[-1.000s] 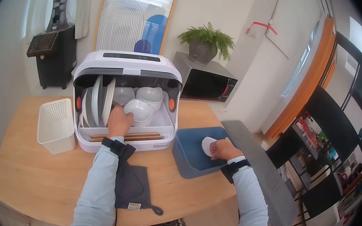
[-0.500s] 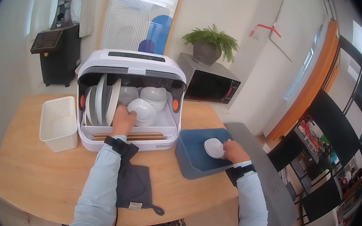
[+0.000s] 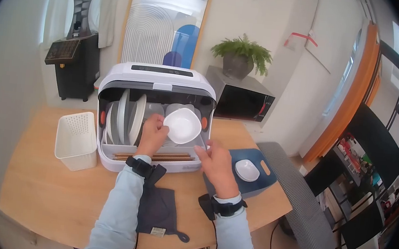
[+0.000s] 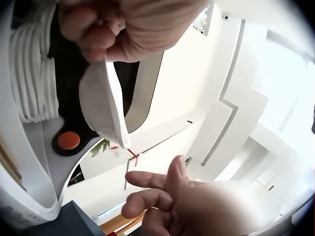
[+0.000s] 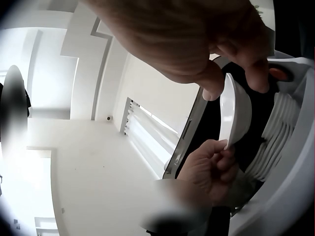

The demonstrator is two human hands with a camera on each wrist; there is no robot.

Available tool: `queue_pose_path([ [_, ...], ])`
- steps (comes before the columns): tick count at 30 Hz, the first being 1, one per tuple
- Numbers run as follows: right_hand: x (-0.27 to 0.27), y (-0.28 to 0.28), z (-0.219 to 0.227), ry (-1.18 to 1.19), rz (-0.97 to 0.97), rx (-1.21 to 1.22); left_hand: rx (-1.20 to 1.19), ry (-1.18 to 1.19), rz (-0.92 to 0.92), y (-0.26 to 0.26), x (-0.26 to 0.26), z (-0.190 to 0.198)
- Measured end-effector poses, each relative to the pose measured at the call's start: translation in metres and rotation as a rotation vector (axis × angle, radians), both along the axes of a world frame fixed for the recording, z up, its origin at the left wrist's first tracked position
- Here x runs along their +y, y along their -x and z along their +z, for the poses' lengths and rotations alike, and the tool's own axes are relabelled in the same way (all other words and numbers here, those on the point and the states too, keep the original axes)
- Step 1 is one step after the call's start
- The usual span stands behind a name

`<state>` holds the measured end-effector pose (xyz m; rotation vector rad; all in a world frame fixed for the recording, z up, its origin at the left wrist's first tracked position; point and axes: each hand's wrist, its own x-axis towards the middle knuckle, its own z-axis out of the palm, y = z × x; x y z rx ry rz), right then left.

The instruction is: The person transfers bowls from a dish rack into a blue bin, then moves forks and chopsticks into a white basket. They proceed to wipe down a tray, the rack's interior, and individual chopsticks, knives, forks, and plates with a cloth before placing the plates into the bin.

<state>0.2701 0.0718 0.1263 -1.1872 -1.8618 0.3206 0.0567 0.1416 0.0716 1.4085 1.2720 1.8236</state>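
My left hand [image 3: 153,135] pinches the rim of a white bowl [image 3: 182,125], which is tilted to show its inside, at the open front of a white dish dryer [image 3: 174,72]. To the bowl's right, my right hand [image 3: 220,169] has thumb and fingers spread and holds nothing. The right wrist view has its fingertips close to the upper rim of the bowl [image 5: 236,110]. Behind the held bowl, a stack of bowls [image 4: 34,73] shows in the left wrist view. A small white dish [image 3: 247,170] lies in the blue bin [image 3: 256,194].
Plates [image 3: 137,118] stand upright at the dryer's left, with wooden chopsticks [image 3: 171,157] along its front. A white perforated basket [image 3: 77,142] is left of it. A grey cloth [image 3: 158,212] lies in front. Behind the bin's side stands a microwave [image 3: 238,104].
The right hand has let go of the small white dish in the blue bin and moved left toward the dryer. My left hand has lifted a bowl from the front stack.
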Motion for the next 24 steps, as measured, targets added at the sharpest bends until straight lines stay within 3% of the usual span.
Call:
queue_pose_path([
  [4,0.031,0.03,-0.013,0.234,0.194,0.429,-0.002,-0.06,-0.152,-0.004,-0.02,0.024],
  [7,0.037,0.033,-0.026,0.222,0.184,0.52,0.012,-0.064,-0.231,-0.002,-0.027,0.029],
  [10,0.037,0.028,-0.037,0.237,0.181,0.552,0.061,-0.048,-0.276,-0.004,-0.032,0.033],
  [14,0.048,0.023,-0.054,0.023,0.164,0.575,0.073,0.051,-0.371,-0.01,-0.047,0.049],
  [19,0.04,0.024,-0.047,-0.048,0.16,0.609,0.129,0.104,-0.354,-0.008,-0.05,0.052],
  [22,0.033,0.024,-0.038,-0.047,0.14,0.587,0.116,0.109,-0.353,-0.008,-0.049,0.05],
  [24,0.029,0.022,-0.036,0.092,0.153,0.556,0.108,0.105,-0.357,-0.008,-0.048,0.05],
])
